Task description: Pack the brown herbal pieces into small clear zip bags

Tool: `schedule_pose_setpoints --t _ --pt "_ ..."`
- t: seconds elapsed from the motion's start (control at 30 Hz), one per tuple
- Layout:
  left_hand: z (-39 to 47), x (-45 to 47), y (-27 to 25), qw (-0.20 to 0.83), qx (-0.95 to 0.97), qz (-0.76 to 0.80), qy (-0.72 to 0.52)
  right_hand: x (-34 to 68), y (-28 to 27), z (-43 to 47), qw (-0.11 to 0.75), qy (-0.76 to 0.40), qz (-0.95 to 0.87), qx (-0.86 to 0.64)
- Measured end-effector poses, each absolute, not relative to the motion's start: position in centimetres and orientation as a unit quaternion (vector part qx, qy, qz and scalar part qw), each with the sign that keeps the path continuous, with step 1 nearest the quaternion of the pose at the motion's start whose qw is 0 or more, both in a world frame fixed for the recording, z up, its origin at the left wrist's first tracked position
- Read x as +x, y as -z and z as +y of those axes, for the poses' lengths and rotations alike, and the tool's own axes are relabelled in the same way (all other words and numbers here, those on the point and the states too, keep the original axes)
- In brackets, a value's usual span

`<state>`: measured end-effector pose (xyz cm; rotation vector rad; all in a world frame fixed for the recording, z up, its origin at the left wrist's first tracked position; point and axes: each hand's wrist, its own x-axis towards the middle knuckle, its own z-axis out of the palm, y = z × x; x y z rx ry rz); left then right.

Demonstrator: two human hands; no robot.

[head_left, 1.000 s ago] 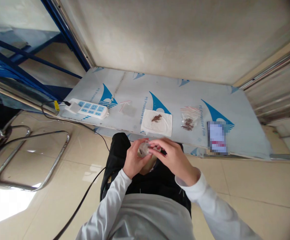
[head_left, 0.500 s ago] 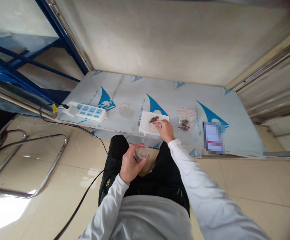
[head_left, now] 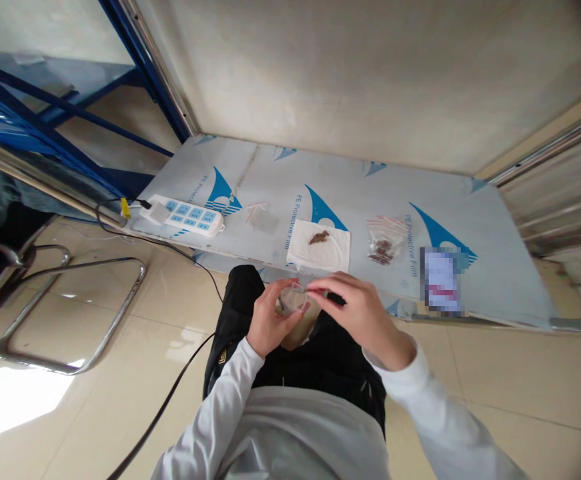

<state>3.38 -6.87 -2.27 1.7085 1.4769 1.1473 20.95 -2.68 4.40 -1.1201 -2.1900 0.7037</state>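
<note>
My left hand [head_left: 266, 320] is wrapped round a small clear round cup [head_left: 294, 300], held above my lap in front of the bench edge. The fingertips of my right hand [head_left: 357, 312] are pinched together at the cup's far right rim; whatever sits between them is too small to make out. Beyond my hands, a folded white tissue [head_left: 337, 255] lies on the bench with a little pile of thin brown pieces [head_left: 319, 237] on it. To its right is a clear zip bag [head_left: 383, 247] with more brown pieces inside.
A film-covered bench [head_left: 250, 250] spans the view. On it lie a white power strip [head_left: 185, 217] with a plugged-in cable, a small clear bag [head_left: 263, 219] and a blurred-out flat object [head_left: 440, 281]. A metal-framed chair [head_left: 115, 327] stands at the left.
My right hand has left the brown pieces on the tissue and come back toward me, to the cup's rim. My left hand keeps its hold on the cup. The view has shifted slightly.
</note>
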Motion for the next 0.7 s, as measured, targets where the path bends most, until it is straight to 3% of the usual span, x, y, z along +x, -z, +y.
schedule_pose_setpoints --t 0.1,0.17,0.3,0.37,0.47,0.7 --pt "-6.7 3.9 2.3 0.300 0.655 0.536 -0.440 20.2 -5.9 -4.1 0.189 -0.216 -0.887 -0.362" --pt "-6.7 4.1 2.3 0.298 0.659 0.530 -0.442 20.0 -6.0 -3.9 0.167 -0.221 -0.899 -0.338" --pt "-6.9 3.6 2.4 0.290 0.646 0.552 -0.441 21.2 -4.0 -1.1 0.276 -0.304 -0.828 -0.382" --pt "-7.2 3.3 2.5 0.284 0.636 0.567 -0.439 22.3 -1.7 1.5 0.332 -0.269 -0.770 -0.474" --pt "-7.5 3.0 2.8 0.282 0.631 0.578 -0.433 23.4 2.6 5.7 0.275 -0.180 -0.734 -0.594" --pt "-7.7 2.8 2.9 0.280 0.635 0.579 -0.428 23.0 7.2 9.4 0.247 -0.149 -0.731 -0.618"
